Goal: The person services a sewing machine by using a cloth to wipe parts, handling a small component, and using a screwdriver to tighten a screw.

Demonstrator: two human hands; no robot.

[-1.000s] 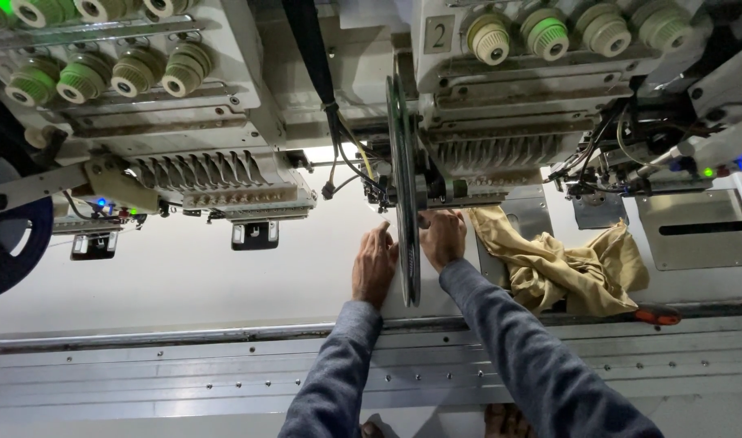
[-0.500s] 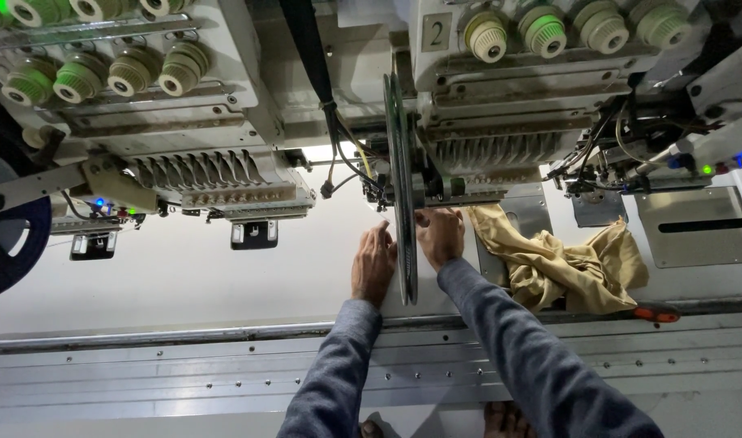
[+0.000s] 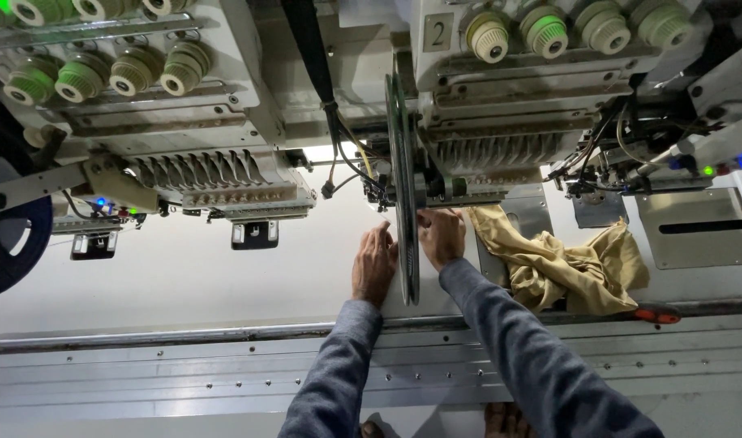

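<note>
A thin dark disc [image 3: 403,178] stands edge-on below the embroidery machine's heads, over the white cloth bed [image 3: 225,276]. My left hand [image 3: 375,264] lies flat on the white cloth, its fingers apart and its fingertips against the disc's left face. My right hand [image 3: 441,237] is on the disc's right side, fingers bent toward the lower rim; whether it grips the rim is hidden. Both sleeves are grey-blue. A crumpled mustard-yellow cloth [image 3: 566,264] lies just right of my right hand.
Two machine heads [image 3: 501,122] with green thread knobs [image 3: 111,73] hang over the bed. A dark reel [image 3: 14,243] sits at far left. A metal rail [image 3: 184,337] runs across the front. An orange-handled tool [image 3: 656,313] lies on it at right.
Both hands stay at the disc and sit slightly higher along it than a second ago. The yellow cloth has not moved.
</note>
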